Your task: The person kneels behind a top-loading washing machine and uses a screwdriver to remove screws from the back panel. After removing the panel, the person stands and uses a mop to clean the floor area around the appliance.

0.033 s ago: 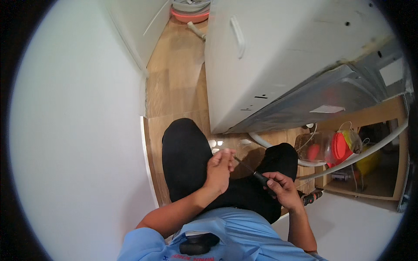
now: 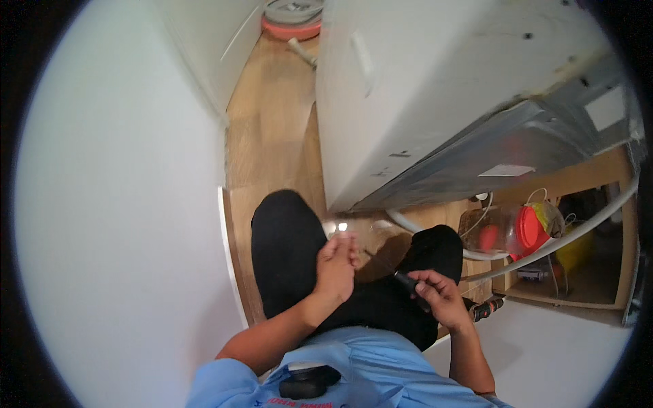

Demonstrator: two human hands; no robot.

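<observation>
My right hand (image 2: 441, 294) is wrapped round the black handle of a screwdriver (image 2: 407, 279). Its thin dark shaft slants up and left over the gap between my knees. Close to the tip, my left hand (image 2: 336, 266) is closed, with the thumb pressed to the curled fingers. Whatever those fingers may hold is too small or hidden to make out. A little space lies between the tip and the left fingers. Beyond my knees stands a large white appliance (image 2: 381, 115) with a grey, film-like side facing right.
A white wall (image 2: 122, 204) rises close on the left. To the right are a pale hose (image 2: 578, 239), a clear jar with a red lid (image 2: 527, 228) and an open wooden cabinet (image 2: 500, 282). An orange-and-black tool (image 2: 484, 310) lies by my right wrist. Stacked basins (image 2: 292, 28) stand far off.
My left hand has drawn slightly left, away from the screwdriver's tip. My right hand keeps its grip on the screwdriver, nearly in place. The view has shifted a little.
</observation>
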